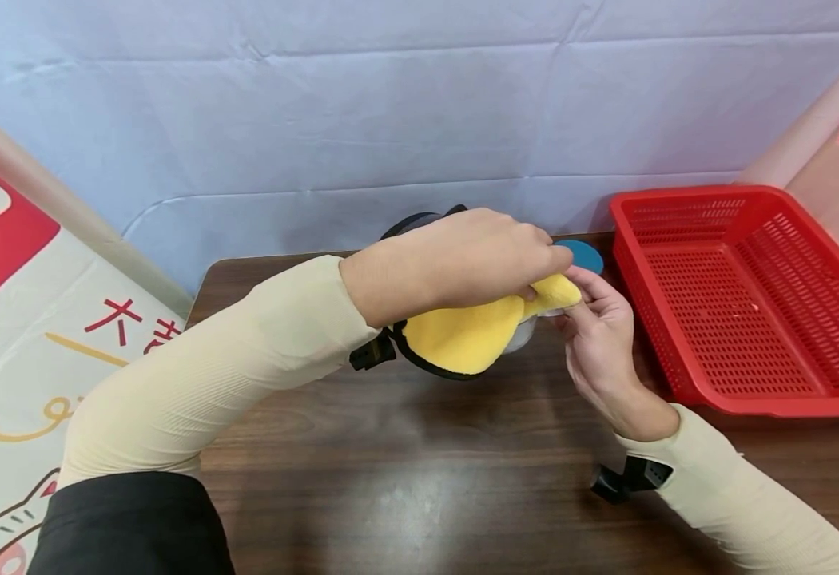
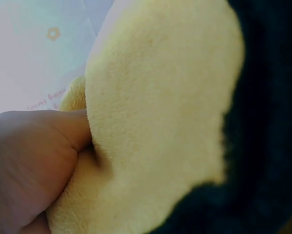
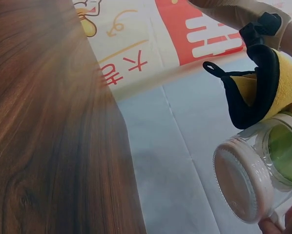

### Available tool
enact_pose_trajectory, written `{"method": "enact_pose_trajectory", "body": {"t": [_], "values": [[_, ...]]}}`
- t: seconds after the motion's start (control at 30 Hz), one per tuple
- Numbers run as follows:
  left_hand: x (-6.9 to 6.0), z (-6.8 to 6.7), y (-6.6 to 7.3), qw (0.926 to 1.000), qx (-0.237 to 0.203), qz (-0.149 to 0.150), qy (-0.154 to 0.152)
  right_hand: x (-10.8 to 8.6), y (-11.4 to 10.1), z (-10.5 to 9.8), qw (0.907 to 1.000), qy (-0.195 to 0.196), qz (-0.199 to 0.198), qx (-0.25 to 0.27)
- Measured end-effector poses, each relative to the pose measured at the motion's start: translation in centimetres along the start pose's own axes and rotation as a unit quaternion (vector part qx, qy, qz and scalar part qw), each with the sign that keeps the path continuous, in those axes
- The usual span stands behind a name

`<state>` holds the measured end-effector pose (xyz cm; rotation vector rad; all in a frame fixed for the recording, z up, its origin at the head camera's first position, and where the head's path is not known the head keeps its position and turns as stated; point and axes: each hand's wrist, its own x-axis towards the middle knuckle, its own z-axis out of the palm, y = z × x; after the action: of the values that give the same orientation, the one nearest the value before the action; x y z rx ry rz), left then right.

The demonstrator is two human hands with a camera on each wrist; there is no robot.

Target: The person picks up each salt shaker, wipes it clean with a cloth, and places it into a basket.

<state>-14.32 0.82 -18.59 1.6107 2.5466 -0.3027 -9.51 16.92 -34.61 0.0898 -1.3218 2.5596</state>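
A yellow plush cloth (image 1: 455,339) with black edging hangs from my left hand (image 1: 463,259), whose fingers grip it. The left wrist view shows the thumb pressed into the fold of the cloth (image 2: 160,97). In the right wrist view, a hanging loop shows at a corner of the cloth (image 3: 243,100). Beneath the cloth, a clear glass jar (image 3: 241,180) lies tilted with its base toward that camera; something green shows inside. My right hand (image 1: 602,335) holds the jar at its far end, beside the cloth's yellow tip. The cloth hides much of the jar in the head view.
A red plastic basket (image 1: 736,319) stands on the right of the brown wooden table (image 1: 391,471). Behind the hands lies a teal round thing (image 1: 581,255), partly covered. A pale sheet (image 1: 419,120) hangs behind the table, with printed banners (image 1: 24,335) at the sides.
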Motion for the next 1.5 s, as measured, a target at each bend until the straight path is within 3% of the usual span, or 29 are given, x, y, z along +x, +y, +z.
{"method": "enact_pose_trajectory", "body": {"t": [0.3, 0.6, 0.83, 1.0, 1.17, 1.5], "values": [[-0.1, -0.7, -0.3, 0.9994, -0.033, -0.004, -0.008, -0.1, -0.3, 0.1, 0.9999, 0.000, -0.008, 0.010], [0.1, -1.2, -1.2, 0.9992, -0.010, -0.026, -0.029, 0.0, -0.3, 0.2, 0.9996, -0.004, -0.012, 0.024], [0.6, -0.8, -1.5, 0.9993, 0.008, -0.033, -0.016, 0.0, -0.2, 0.1, 0.9998, -0.012, -0.012, 0.014], [1.2, -0.6, -1.5, 0.9987, 0.046, -0.024, 0.001, 0.0, -0.2, 0.0, 0.9996, -0.017, -0.010, 0.023], [1.8, -0.4, -1.8, 0.9970, 0.074, -0.022, -0.002, 0.1, -0.2, -0.2, 0.9995, -0.015, -0.013, 0.023], [2.0, 0.2, -3.7, 0.9980, 0.052, -0.037, 0.005, 0.1, -0.2, -0.2, 0.9991, -0.022, -0.014, 0.035]]}}
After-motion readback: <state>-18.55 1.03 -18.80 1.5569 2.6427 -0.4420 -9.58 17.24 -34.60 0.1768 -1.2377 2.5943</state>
